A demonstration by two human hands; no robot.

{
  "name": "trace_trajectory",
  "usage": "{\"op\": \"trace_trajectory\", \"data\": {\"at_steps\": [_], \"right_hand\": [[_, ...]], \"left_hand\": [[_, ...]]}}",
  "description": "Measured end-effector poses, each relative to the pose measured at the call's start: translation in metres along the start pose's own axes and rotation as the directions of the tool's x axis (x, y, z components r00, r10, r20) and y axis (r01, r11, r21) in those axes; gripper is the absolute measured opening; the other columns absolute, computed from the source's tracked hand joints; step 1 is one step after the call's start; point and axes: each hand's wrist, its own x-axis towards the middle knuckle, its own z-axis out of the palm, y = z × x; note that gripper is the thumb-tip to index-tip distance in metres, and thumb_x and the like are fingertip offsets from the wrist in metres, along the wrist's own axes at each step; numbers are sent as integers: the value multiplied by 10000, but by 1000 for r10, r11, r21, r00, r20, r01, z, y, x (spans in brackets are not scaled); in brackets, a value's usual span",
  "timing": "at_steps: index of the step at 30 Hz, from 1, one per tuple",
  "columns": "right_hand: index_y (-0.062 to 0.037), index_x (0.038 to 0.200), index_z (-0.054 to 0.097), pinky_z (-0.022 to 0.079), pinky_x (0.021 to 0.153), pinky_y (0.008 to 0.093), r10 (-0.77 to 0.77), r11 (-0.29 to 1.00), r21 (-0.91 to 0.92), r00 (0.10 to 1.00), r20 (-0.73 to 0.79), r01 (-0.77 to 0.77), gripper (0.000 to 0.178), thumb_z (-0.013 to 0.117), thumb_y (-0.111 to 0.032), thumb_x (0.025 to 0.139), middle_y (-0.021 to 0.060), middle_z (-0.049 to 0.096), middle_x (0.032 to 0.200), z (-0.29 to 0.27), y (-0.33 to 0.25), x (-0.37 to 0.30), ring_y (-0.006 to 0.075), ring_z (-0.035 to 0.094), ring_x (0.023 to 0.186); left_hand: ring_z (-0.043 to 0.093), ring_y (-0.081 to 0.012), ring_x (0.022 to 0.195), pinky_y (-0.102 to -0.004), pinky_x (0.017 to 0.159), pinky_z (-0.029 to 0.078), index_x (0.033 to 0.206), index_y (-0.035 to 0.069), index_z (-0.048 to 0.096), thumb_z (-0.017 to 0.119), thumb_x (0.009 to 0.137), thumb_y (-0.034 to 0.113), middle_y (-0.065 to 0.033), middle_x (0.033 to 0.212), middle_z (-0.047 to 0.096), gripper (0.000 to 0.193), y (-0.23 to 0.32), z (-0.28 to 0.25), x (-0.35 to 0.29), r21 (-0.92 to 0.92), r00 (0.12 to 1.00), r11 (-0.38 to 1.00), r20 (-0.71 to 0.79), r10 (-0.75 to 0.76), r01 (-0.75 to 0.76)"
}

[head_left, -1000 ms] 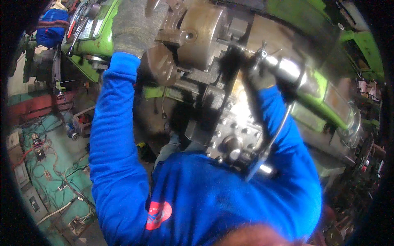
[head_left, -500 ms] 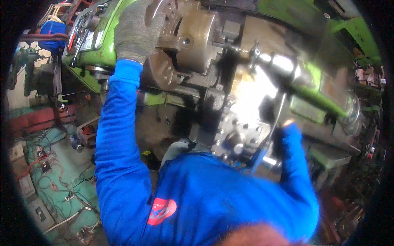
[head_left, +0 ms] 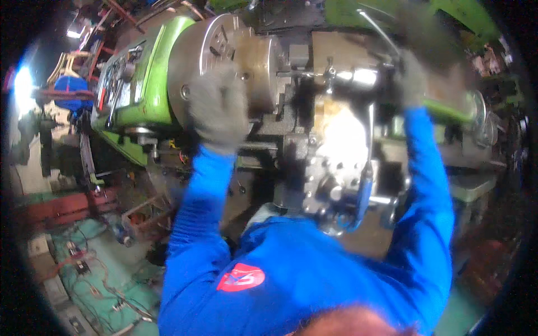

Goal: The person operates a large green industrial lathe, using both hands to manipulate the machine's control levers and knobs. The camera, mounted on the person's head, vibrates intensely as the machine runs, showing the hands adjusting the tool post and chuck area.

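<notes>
My left hand (head_left: 219,109), in a grey work glove, is in front of the large steel lathe chuck (head_left: 190,73). Its fingers look curled; the chuck is partly hidden behind it, and anything inside the grip cannot be seen. A thick round steel workpiece (head_left: 263,70) sits in the chuck jaws. My right hand (head_left: 413,81) is raised over the tailstock and smeared by motion. A thin bright metal rod (head_left: 378,31) runs up and left from beside it; whether the fingers hold the rod is unclear. The tailstock spindle (head_left: 361,77) points toward the workpiece.
Before my body stands the tool carriage (head_left: 330,185), under strong glare. A blue-handled air gun (head_left: 364,196) rests upright at its right. The green headstock (head_left: 154,84) carries small tools at left. Cables and boxes lie on the green floor (head_left: 106,263) at lower left.
My left hand has come down and right from the top of the chuck to its front. My right hand has risen from beside the carriage to above the tailstock. The view has shifted slightly.
</notes>
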Motion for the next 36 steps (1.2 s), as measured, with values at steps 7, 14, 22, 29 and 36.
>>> {"op": "trace_trajectory", "data": {"at_steps": [7,14,22,29,36], "right_hand": [[-118,1104,574,499,776,541,26,985,-175,992,127,-3,293,676,-305,903,219,677,969,22,-8,3,443,648,928],[-108,1090,574,484,764,549,77,969,-241,990,120,-46,241,628,-289,940,237,661,974,21,-11,7,476,628,939],[-103,1091,572,498,759,533,82,970,-236,994,75,-62,230,619,-265,935,215,661,994,34,11,2,453,632,958],[-104,1103,582,511,784,519,126,962,-257,987,100,-97,246,625,-270,926,209,663,1001,33,14,5,449,634,962],[-101,1107,595,517,799,510,156,958,-259,982,109,-123,259,611,-305,949,203,675,1038,31,4,4,448,637,983]], "left_hand": [[648,-233,987,-352,885,523,1191,3,672,637,963,175,-127,1084,681,288,36,83,-95,-451,752,644,577,-318,618],[599,-199,864,-353,819,531,1315,13,575,706,944,256,-59,973,620,463,25,169,-111,-344,117,-503,896,-427,793],[561,-260,1153,-352,984,494,1350,18,548,549,966,67,-143,1191,573,387,20,206,-104,-404,616,515,705,-352,756],[607,-229,1099,-336,970,527,1359,22,533,548,1025,179,-96,1179,608,369,16,228,-120,-517,496,77,753,-432,852],[561,-158,803,-305,674,471,1218,50,601,562,898,-62,-44,903,583,341,11,221,-116,-315,796,779,490,-356,542]]}}
